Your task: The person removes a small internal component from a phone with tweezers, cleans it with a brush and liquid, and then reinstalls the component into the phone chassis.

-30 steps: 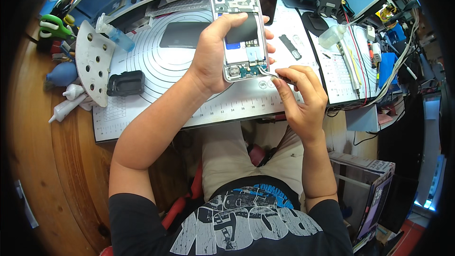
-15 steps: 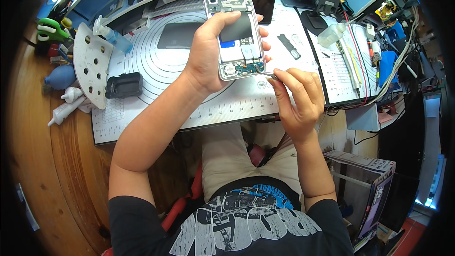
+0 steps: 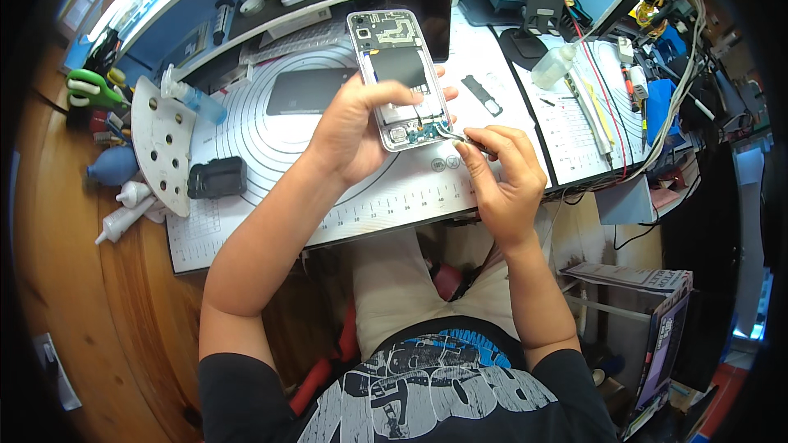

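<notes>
My left hand (image 3: 349,127) is wrapped round an opened smartphone (image 3: 399,66), its thumb lying across the lower part of the exposed insides. The back is off, so the dark battery area, the upper board and a small blue-green lower board (image 3: 424,133) show. In my right hand (image 3: 507,172) a pair of curved metal tweezers (image 3: 456,136) is pinched between thumb and fingers. Their tip reaches the lower right corner of the phone, at the small board; whether it grips anything is too small to tell. A dark flat panel (image 3: 308,92) lies on the mat behind my left hand.
A black bracket piece (image 3: 481,95) rests right of the phone. On the left stand a holed white holder (image 3: 164,148), a black tray (image 3: 217,177) and a blue-tinted bottle (image 3: 194,98). A clear bottle (image 3: 553,66), cables and a phone stand (image 3: 538,8) occupy the right side.
My left thumb has moved down the phone, from the battery area toward the lower board. The tweezers stay at the lower right corner. The whole view has shifted slightly.
</notes>
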Available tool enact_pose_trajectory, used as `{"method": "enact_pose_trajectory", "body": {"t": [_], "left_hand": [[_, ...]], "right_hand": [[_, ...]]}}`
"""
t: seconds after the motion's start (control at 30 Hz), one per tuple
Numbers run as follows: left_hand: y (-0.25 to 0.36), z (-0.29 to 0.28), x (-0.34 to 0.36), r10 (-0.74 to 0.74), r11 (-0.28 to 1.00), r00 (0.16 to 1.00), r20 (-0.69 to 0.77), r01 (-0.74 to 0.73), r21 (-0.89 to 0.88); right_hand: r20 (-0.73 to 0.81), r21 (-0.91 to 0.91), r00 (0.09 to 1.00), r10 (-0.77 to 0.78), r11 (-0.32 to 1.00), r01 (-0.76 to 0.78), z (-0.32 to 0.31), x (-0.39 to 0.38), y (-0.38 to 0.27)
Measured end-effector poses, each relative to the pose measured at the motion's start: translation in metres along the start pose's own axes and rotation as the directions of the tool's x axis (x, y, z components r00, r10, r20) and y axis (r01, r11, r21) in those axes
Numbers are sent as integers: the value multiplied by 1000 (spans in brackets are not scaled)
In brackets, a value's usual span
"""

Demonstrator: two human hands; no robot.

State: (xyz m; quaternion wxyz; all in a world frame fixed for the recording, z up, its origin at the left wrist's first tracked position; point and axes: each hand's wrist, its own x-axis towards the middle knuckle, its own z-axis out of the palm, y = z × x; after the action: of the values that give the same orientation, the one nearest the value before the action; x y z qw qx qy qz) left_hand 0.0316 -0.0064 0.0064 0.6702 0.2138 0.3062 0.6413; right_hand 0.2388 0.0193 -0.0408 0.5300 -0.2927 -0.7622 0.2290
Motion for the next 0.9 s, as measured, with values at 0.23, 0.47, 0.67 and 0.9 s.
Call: {"method": "enact_pose_trajectory", "body": {"t": [0.23, 0.47, 0.67, 0.9], "left_hand": [[-3, 9, -5, 30, 968, 996, 79, -48, 245], [-6, 9, -3, 38, 968, 996, 76, -55, 246], [-7, 12, -3, 48, 968, 997, 53, -59, 245], [-6, 8, -3, 10, 956, 999, 41, -22, 292]], "right_hand": [[-74, -16, 997, -8, 1000, 7, 1, -2, 2], [-118, -159, 973, -198, 971, 178, 3, -3, 8], [-111, -177, 974, -200, 968, 178, 2, -2, 6], [-94, -59, 993, -69, 996, 64, 2, -1, 3]]}}
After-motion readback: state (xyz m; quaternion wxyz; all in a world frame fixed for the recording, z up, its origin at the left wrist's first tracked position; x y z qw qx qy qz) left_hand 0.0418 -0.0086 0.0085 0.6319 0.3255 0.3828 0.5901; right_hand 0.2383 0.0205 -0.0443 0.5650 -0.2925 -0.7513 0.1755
